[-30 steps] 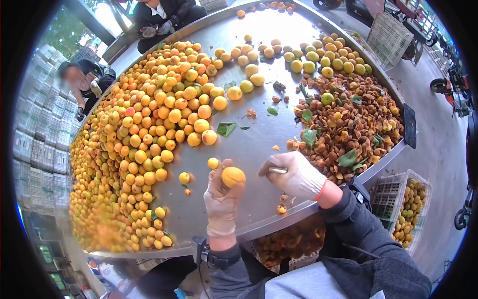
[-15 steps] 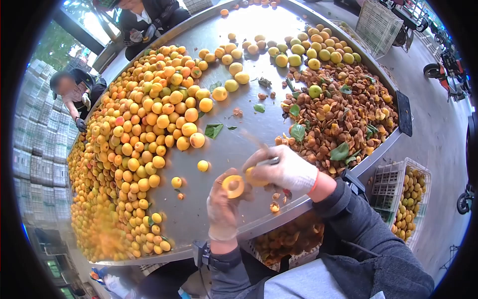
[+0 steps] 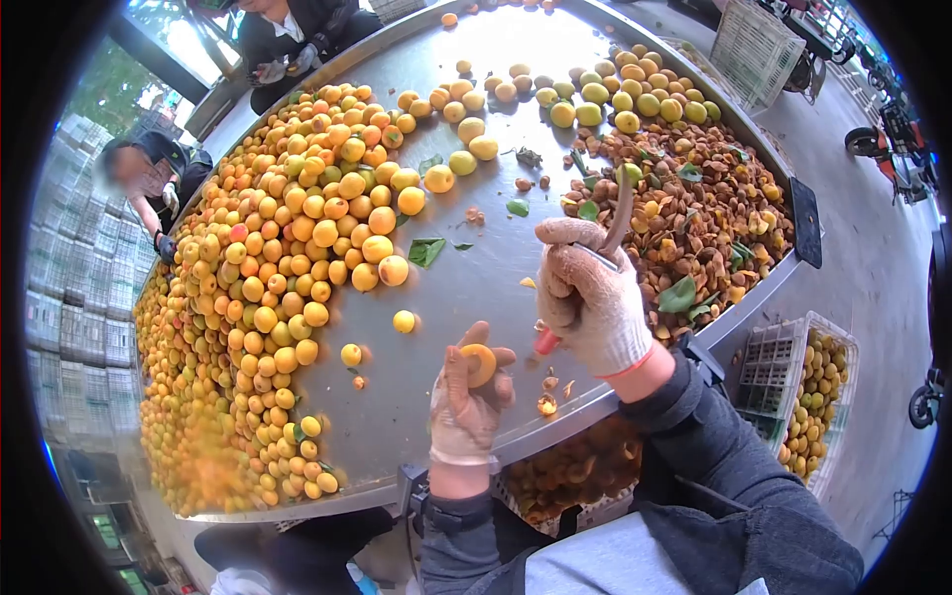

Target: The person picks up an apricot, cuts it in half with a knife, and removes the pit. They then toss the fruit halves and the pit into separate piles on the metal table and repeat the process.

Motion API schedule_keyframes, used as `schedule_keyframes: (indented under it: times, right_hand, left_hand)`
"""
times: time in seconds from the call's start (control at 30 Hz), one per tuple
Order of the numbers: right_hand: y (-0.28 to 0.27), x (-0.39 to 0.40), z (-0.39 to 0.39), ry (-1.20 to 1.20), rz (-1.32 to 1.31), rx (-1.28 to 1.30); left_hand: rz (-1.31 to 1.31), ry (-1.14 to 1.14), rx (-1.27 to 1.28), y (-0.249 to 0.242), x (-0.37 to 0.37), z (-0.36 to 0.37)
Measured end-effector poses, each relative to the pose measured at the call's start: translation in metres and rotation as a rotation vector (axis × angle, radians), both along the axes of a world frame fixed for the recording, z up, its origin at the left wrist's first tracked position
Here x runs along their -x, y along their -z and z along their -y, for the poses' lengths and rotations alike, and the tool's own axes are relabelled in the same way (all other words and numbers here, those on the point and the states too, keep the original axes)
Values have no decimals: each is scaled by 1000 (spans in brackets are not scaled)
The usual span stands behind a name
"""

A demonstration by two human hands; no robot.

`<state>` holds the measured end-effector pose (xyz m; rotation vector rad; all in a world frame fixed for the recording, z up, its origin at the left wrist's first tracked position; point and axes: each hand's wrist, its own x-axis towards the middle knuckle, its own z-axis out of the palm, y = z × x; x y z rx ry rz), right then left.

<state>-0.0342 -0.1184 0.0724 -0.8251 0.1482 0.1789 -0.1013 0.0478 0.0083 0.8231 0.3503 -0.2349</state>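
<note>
Near the table's front edge, my left hand (image 3: 470, 402), in a pale soiled glove, holds an apricot half (image 3: 478, 365) between thumb and fingers. My right hand (image 3: 587, 288), gloved with a red-edged cuff, is closed around a knife (image 3: 621, 213); the curved blade points up and the red handle end shows below the fist. A large heap of whole apricots (image 3: 327, 233) spreads over the left of the metal table (image 3: 436, 297). Brown pits (image 3: 684, 218) with some leaves are piled beyond my right hand. Small scraps (image 3: 547, 402) lie between my hands.
Two people (image 3: 288, 50) (image 3: 159, 183) stand at the table's far and left sides. A white crate of apricots (image 3: 818, 397) is at the right, and another container with fruit (image 3: 575, 466) is below the front edge. Black strapped clamps sit on the rim.
My hands have moved apart. The right one has risen away with the knife turned upward, while the left keeps an apricot half, now tilted, and has shifted slightly right.
</note>
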Motion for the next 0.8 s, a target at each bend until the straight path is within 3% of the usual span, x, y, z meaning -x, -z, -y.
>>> schedule_keyframes:
  times: [0.03, 0.13, 0.2, 0.27, 0.43, 0.5, 0.53, 0.6, 0.67, 0.77, 0.8]
  right_hand:
    - [2, 2, -7, 167, -3, -108]
    - [-8, 10, -16, 242, 39, -25]
    - [-8, 13, -18, 229, 67, 10]
    - [-4, 16, -23, 243, 189, 263]
    - [8, 14, -31, 259, 338, 344]
    - [17, 4, -35, 374, 885, 594]
    - [17, 6, -35, 373, 885, 594]
    - [13, 13, -36, 225, 519, 436]
    - [3, 7, -33, 159, 41, 84]
    - [25, -12, -30, 205, -56, -125]
    - [31, -17, -31, 214, -132, -231]
  left_hand:
    - [-44, -9, 0, 2, 1, 4]
    - [-89, 4, -59, 4, 2, 13]
    - [-102, -8, -90, 0, 2, 18]
    - [-114, -22, -123, -3, 2, 21]
    - [-107, -91, -300, -3, 4, 29]
    - [20, -91, -442, 4, 5, 31]
    - [147, -91, -580, 6, 6, 31]
    - [55, -97, -476, 4, 5, 31]
    - [-33, -104, -373, 0, 5, 30]
    - [-87, -78, -402, -6, 3, 29]
    - [-150, -91, -301, -12, 3, 30]
